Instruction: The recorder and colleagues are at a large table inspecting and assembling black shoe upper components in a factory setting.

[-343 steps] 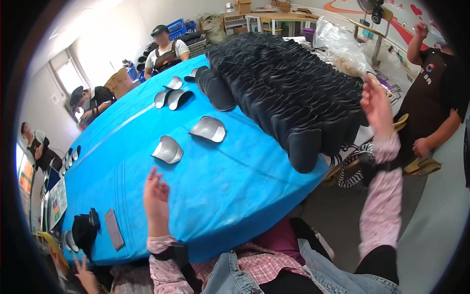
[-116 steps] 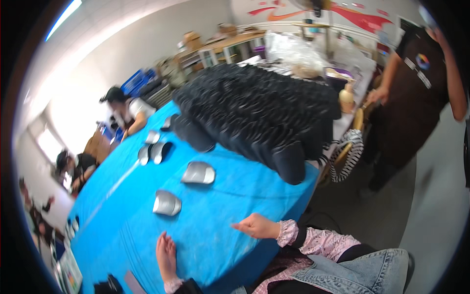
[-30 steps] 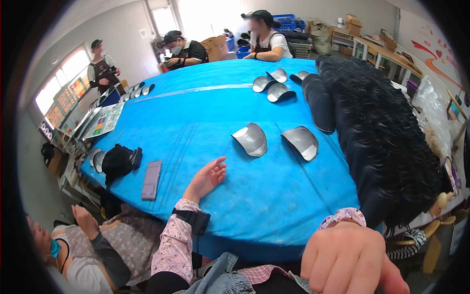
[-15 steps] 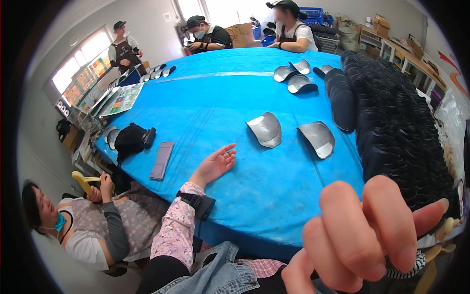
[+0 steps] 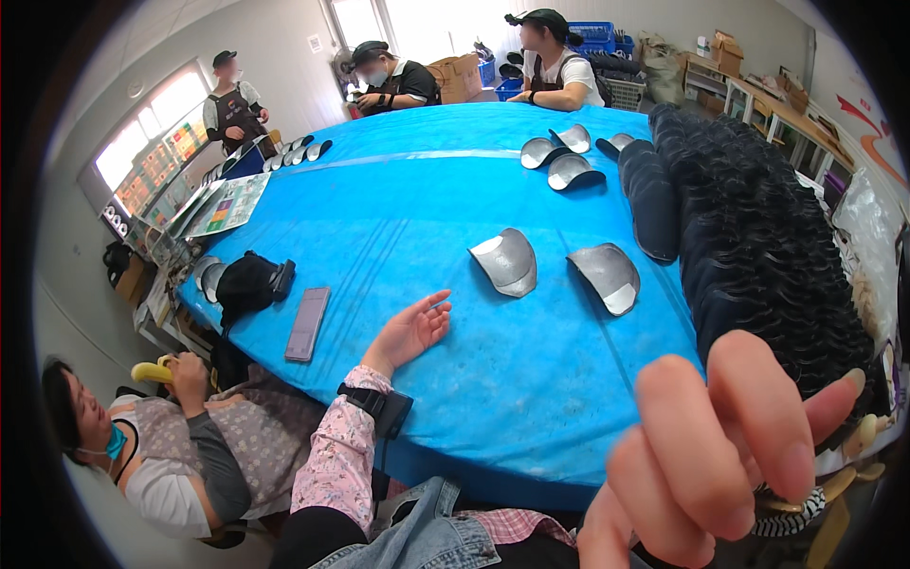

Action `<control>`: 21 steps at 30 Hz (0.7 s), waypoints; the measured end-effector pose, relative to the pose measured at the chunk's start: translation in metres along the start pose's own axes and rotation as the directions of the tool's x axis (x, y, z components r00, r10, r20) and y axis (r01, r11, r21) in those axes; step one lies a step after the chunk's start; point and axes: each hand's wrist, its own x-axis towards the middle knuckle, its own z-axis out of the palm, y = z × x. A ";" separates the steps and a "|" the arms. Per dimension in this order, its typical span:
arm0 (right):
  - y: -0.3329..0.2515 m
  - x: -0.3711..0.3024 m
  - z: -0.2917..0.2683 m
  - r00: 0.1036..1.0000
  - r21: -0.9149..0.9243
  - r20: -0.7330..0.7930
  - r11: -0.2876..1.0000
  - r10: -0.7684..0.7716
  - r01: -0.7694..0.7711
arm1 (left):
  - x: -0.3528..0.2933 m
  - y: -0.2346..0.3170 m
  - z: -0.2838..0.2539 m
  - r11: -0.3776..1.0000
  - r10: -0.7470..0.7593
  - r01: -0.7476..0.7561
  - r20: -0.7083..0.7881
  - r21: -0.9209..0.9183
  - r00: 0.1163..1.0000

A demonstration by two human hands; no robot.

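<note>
My left hand [image 5: 411, 332] lies on the blue-covered table [image 5: 493, 408], palm partly up, its fingers loosely bent and apart, holding nothing. A strapped black device [image 5: 381, 410] sits on that wrist over a pink flowered sleeve. Large and close, my right hand [image 5: 711, 455] is raised over the near right table edge, fingers curled in and thumb pointing out to the right. Nothing shows in it. Beyond my left hand lie two curved grey shell-shaped pieces [image 5: 504, 263] with dark edges. To its left is a flat phone [image 5: 308, 324].
A long stack of black insoles [image 5: 758, 256] fills the table's right side. More grey pieces [image 5: 574, 172] lie at its far right. A black bundle [image 5: 254, 283] sits at the left. Beside me a seated co-worker [image 5: 190, 455] holds a yellow object [image 5: 152, 371]; three people are across the table.
The whole view has shifted slightly. My right hand stays curled up close, and my left hand keeps its place on the table. The co-worker at left has turned the yellow object.
</note>
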 end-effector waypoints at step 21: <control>-0.004 -0.007 0.000 0.999 -0.118 -0.054 0.993 0.004 -0.011 | 0.004 -0.001 -0.007 0.999 0.005 -0.003 0.036 -0.045 0.999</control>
